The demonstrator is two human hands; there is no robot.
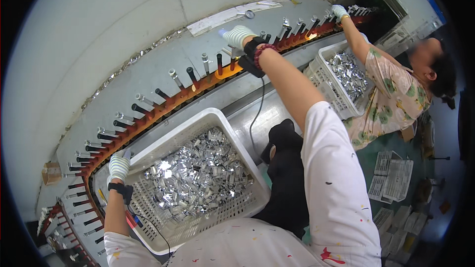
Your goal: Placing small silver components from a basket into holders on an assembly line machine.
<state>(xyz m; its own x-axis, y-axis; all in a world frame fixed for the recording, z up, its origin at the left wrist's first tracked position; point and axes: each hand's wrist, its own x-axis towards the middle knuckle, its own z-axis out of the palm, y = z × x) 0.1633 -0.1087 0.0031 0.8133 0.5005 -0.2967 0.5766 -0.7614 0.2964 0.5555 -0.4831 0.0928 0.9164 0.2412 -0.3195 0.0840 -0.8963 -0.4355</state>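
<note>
My right hand, in a white striped glove with a bluish fingertip, reaches forward over the curved conveyor. Its fingers look curled, and whatever they hold is hidden from above. Just below it stands a dark upright holder with a small metal piece by its top. My left hand, gloved alike, is between the conveyor and the left rim of a white plastic crate. Its fingers appear bent inward, their contents out of sight. Many shiny silver metal parts fill the crate in front of me.
Rows of black holders, some topped with silver pieces, line the conveyor, which glows orange in places. A co-worker at the right reaches to the line beside another crate of parts. Empty baskets stand on the green floor. A cable hangs from my right wrist.
</note>
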